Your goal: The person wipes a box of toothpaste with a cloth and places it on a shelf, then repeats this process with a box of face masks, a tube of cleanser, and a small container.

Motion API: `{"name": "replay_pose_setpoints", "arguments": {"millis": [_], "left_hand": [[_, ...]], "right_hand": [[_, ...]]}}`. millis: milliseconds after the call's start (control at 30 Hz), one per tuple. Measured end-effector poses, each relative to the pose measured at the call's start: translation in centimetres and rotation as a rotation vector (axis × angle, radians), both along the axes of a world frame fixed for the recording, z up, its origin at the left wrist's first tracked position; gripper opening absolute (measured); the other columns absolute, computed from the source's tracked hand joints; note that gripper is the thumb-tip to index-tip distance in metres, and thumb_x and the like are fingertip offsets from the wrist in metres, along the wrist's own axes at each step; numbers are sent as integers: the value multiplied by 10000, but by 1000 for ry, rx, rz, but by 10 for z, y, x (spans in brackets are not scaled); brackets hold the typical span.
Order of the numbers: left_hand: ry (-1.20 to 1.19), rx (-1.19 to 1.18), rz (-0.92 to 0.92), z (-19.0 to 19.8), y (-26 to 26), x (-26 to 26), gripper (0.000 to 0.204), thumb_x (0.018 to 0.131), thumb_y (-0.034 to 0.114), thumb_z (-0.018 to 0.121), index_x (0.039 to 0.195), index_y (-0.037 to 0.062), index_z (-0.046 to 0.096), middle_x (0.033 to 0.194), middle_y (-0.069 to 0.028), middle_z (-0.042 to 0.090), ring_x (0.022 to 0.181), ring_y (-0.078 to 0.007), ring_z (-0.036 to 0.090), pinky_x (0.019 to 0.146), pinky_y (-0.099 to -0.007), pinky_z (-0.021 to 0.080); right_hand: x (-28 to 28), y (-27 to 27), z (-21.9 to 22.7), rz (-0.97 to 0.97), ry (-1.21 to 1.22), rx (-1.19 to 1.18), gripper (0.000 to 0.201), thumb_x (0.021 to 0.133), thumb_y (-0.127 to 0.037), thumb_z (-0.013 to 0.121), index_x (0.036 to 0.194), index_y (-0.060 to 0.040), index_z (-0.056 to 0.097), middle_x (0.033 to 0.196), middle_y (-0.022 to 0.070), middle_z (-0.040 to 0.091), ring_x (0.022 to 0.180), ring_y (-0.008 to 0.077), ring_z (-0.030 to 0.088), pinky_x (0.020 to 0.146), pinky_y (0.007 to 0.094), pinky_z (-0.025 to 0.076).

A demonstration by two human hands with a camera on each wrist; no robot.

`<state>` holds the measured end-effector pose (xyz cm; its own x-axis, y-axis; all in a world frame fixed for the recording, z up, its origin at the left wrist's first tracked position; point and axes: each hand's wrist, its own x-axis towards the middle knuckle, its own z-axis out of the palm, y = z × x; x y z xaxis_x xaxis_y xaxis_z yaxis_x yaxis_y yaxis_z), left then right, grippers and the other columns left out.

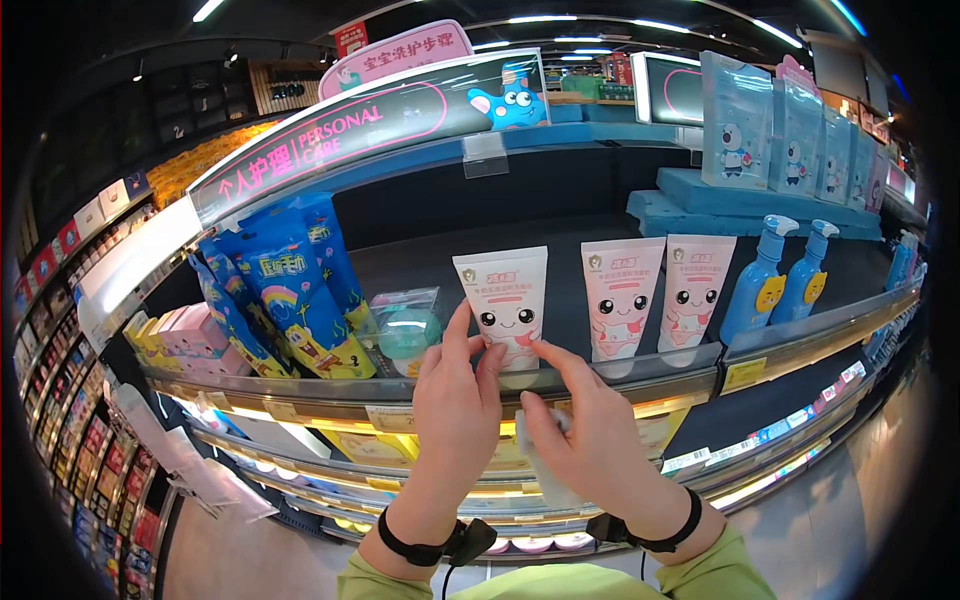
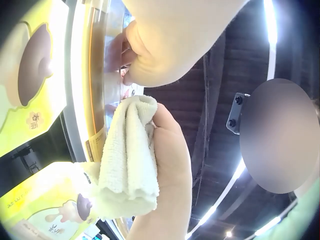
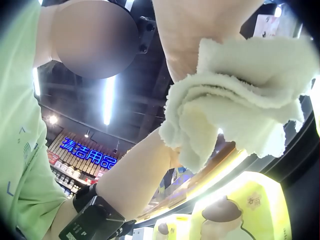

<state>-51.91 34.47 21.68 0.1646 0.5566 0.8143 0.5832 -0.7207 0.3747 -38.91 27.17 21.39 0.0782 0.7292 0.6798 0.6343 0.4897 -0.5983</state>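
A white tube with a smiling face (image 1: 512, 300) stands cap down on the shelf, behind its clear front lip. The left hand (image 1: 455, 400) has its fingers and thumb at the tube's left side and lower front. At the tube's lower right, the index fingertip of the right hand (image 1: 590, 425) touches it. A white cloth (image 1: 545, 460) hangs from the right hand, held in the palm by the curled fingers; the cloth (image 2: 130, 160) shows folded in the left wrist view, and the cloth (image 3: 235, 95) spreads wide in the right wrist view.
Two pink tubes (image 1: 623, 300) (image 1: 697, 295) stand to the right, then blue pump bottles (image 1: 762, 285). Left of the hands are a clear box with a green item (image 1: 408, 325) and blue pouches (image 1: 300, 290). A price rail (image 1: 390, 418) runs along the shelf front.
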Motion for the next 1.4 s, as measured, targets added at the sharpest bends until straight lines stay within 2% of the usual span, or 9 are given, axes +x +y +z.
{"name": "replay_pose_setpoints", "arguments": {"millis": [333, 533, 633, 733, 967, 1167, 1200, 1267, 1400], "left_hand": [[-17, 66, -16, -3, -3, 1, 561, 853, 121, 661, 1327, -53, 416, 982, -141, 671, 854, -266, 599, 744, -366, 464], [-26, 328, 16, -4, -38, 0, 572, 768, 78, 739, 1250, -47, 458, 1126, -161, 533, 785, -228, 578, 690, -328, 471], [-73, -147, -341, -2, -50, 13, 577, 784, 90, 727, 1264, -58, 443, 1132, -187, 543, 679, -209, 592, 500, -245, 480], [-33, -91, -323, 3, -44, 38, 591, 808, 119, 709, 1293, -64, 426, 1161, -227, 547, 740, -246, 629, 527, -284, 501], [103, -210, -137, 18, -30, 68, 563, 854, 211, 659, 1295, -61, 438, 1057, -141, 639, 755, -299, 670, 610, -341, 516], [-59, -103, -243, 22, -36, 68, 530, 797, 134, 708, 1264, 0, 496, 1021, -107, 624, 679, -263, 601, 637, -353, 490], [-61, -100, -242, 24, -37, 67, 530, 797, 134, 708, 1264, 0, 496, 1021, -107, 624, 679, -263, 601, 637, -353, 490], [-72, 361, -235, 25, -42, 61, 504, 766, 90, 727, 1217, 0, 521, 1050, -143, 601, 719, -255, 581, 655, -318, 465], [-72, 251, -405, 14, -58, 35, 490, 791, 56, 707, 1219, -27, 485, 1116, -170, 581, 879, -223, 604, 761, -301, 473]], "right_hand": [[3, -2, -4, -16, -16, 44, 448, 872, -189, 605, 1252, -3, 460, 1170, 220, 591, 627, 299, 666, 579, 376, 520], [21, -29, -7, -74, -30, 224, 453, 824, -110, 627, 1231, 17, 474, 1182, 230, 576, 934, 357, 653, 764, 386, 528], [37, -38, -13, -278, 107, 221, 481, 797, -55, 634, 1240, 33, 468, 1201, 195, 559, 921, 291, 646, 784, 348, 506], [36, -42, -4, -263, 361, 10, 493, 806, -68, 632, 1254, 42, 458, 1174, 204, 569, 947, 284, 638, 795, 341, 503], [48, -23, -9, -228, 242, 102, 630, 825, -122, 631, 1361, 82, 369, 1245, 273, 553, 834, 249, 670, 671, 295, 517], [53, -23, -11, -72, 209, 242, 630, 825, -108, 611, 1376, 79, 371, 1184, 230, 597, 650, 145, 614, 530, 235, 452], [48, -33, -4, -55, 271, 225, 633, 823, -99, 602, 1386, 69, 368, 1143, 210, 614, 598, 114, 560, 508, 225, 415], [42, -52, 6, -30, 332, 205, 637, 820, -90, 594, 1396, 60, 364, 1102, 190, 630, 545, 82, 505, 486, 215, 378], [42, -82, 11, 173, 274, 43, 668, 810, -79, 592, 1422, 33, 348, 788, 54, 616, 488, 35, 415, 471, 214, 320]]}}
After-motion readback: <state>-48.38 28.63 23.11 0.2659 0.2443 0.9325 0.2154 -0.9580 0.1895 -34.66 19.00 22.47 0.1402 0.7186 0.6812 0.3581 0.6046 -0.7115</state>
